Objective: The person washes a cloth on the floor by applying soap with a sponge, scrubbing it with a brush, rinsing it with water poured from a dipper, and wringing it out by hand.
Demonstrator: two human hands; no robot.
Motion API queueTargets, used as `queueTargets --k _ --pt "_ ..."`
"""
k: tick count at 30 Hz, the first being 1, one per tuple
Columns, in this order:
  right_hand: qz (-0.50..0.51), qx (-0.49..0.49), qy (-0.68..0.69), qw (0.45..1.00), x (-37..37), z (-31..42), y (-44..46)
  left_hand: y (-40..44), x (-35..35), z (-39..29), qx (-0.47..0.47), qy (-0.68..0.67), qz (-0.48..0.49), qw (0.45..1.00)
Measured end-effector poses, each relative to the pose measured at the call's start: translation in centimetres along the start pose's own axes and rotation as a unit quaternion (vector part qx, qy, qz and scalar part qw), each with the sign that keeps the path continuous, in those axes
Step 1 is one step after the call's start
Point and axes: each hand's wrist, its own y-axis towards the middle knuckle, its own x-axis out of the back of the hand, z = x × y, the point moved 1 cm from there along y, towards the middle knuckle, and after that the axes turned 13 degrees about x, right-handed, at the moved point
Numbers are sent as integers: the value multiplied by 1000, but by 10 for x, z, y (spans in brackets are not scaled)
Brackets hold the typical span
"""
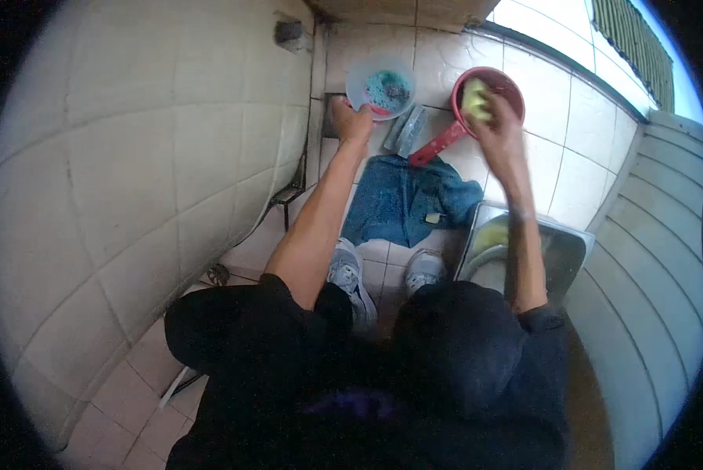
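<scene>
My left hand [353,121] grips the near rim of a translucent plastic bowl [354,78], closed on its edge. Blue-green foamy liquid [388,88] lies in the bowl, and a small pinkish-red patch shows near my fingers. Above a red dipper [519,84] is my right hand [500,125], slightly blurred and closed on a yellow-green sponge [475,100]. The dipper's handle [439,145] points down and left. Between bowl and dipper lies a clear, flattish wrapped item [406,131] whose kind I cannot make out.
A wet dark-blue cloth [390,196] is spread on the tiled floor before my shoes [346,270]. At the right stands a metal basin [574,243] with a pale dish [490,274] and something yellowish inside. A tiled wall [148,157] rises on the left, ridged panels [641,274] on the right.
</scene>
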Motion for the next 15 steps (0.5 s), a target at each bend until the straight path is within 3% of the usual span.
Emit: queueTargets --k 1,2,4,8,12,14,15 --pt "91 -131 114 981 -12 16 -6 8 -1 7 -20 33 -19 999" --pt "150 -164 192 956 -26 15 -11 5 -1 9 -18 34 -16 999" --pt "133 -189 254 939 -41 29 -13 -12 6 6 -181 132 -121 967" --pt "153 -242 315 905 -66 19 -11 -87 25 -24 -172 136 -85 972" --pt "162 -204 261 929 -79 -24 -16 -126 16 4 -140 25 -19 990" --pt "115 7 10 993 -79 -40 -19 -133 11 37 -139 -1 -10 990" --pt "115 10 8 993 -75 -41 -17 -135 10 62 -142 69 30 987"
